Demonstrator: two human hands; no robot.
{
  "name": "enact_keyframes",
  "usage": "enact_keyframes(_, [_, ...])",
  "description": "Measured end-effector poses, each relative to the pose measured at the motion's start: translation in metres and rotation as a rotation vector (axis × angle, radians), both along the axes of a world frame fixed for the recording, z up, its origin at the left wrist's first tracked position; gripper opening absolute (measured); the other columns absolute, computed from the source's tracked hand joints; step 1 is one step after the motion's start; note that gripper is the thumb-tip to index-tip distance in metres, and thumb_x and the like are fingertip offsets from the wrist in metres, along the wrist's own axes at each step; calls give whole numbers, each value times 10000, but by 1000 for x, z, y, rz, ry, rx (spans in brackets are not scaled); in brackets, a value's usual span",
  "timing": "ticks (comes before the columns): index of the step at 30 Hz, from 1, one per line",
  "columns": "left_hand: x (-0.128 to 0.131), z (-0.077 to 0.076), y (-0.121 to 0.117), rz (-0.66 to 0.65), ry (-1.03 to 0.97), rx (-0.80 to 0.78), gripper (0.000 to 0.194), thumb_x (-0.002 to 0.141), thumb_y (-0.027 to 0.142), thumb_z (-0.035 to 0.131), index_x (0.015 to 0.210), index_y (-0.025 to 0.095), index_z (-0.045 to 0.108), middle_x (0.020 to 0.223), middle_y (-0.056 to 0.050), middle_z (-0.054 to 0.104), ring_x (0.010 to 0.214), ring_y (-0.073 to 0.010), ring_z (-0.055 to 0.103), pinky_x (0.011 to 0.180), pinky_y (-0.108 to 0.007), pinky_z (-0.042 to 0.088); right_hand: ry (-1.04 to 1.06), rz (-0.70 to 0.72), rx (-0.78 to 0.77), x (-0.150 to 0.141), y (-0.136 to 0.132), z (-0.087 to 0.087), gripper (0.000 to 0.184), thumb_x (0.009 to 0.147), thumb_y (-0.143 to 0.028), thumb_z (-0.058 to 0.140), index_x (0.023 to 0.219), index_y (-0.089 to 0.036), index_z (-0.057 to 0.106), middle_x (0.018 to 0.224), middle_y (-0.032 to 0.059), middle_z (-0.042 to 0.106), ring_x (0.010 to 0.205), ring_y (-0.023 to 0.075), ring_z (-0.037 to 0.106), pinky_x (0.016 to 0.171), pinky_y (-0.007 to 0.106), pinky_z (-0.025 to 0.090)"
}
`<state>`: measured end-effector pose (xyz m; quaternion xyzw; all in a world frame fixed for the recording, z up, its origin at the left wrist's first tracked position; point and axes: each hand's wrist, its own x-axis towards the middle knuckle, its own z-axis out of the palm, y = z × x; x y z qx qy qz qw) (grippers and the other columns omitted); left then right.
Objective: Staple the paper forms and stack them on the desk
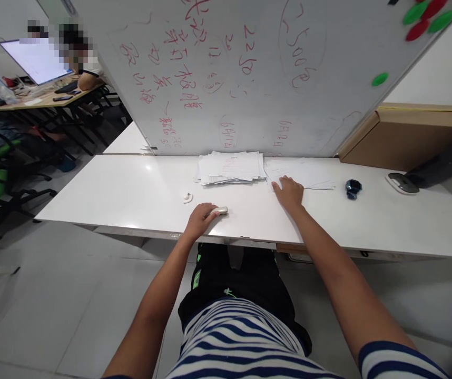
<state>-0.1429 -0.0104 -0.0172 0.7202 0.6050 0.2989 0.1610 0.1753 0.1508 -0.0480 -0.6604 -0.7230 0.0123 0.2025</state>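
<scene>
My left hand (200, 219) rests near the front edge of the white table (123, 195), its fingers wrapped round a small silver-grey object (220, 211) that looks like a stapler. My right hand (289, 192) lies flat with fingers spread on loose sheets of paper (308, 176) further back. A thicker stack of papers (229, 167) sits just left of that hand, against the whiteboard.
A small white ring-shaped item (187, 197) lies left of my left hand. A dark blue object (353, 188) and a grey oval device (402, 183) sit at right. A whiteboard (249, 68) with red writing stands behind. A cardboard box (408, 137) is at right; another person works at far-left desks.
</scene>
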Motion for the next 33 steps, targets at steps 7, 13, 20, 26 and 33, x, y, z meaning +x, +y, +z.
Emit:
enact_keyframes(7, [3,9,-2,-18,-3,-18,307,942,437,454,1038,245,674,1059,-46,694,1036,-230,608,891,-347,476,-40,43,-76,-2,-17,8,441,972,-375,330,1204,-95,580,1403,197,505,1321,300,420,1063,495,280])
enact_keyframes(13, [3,7,-2,13,-22,-19,304,926,449,476,1028,240,671,1064,-45,699,1032,-235,612,905,-351,467,-155,90,-100,-4,-26,20,404,986,-310,279,1113,-106,605,1305,207,577,1234,310,487,977,452,366])
enact_keyframes(20, [3,7,-4,29,-24,-18,333,929,476,468,1045,241,674,1055,-43,703,1008,-231,622,880,-347,475,-155,19,-160,-1,-29,41,446,998,-343,239,1021,-128,629,906,158,699,841,272,649,727,349,441])
enact_keyframes(26, [3,6,-6,59,-21,-15,348,926,493,466,1051,245,674,1051,-43,702,996,-231,621,842,-338,479,-89,-79,-134,20,-33,63,435,988,-404,276,1044,-170,639,919,147,700,871,288,640,752,361,428])
enact_keyframes(33, [2,-3,-1,199,3,103,346,917,476,492,1043,210,674,1052,-71,703,1026,-249,612,907,-378,454,570,-94,148,36,-59,97,424,920,-535,435,839,-182,655,743,45,642,733,200,579,688,303,439])
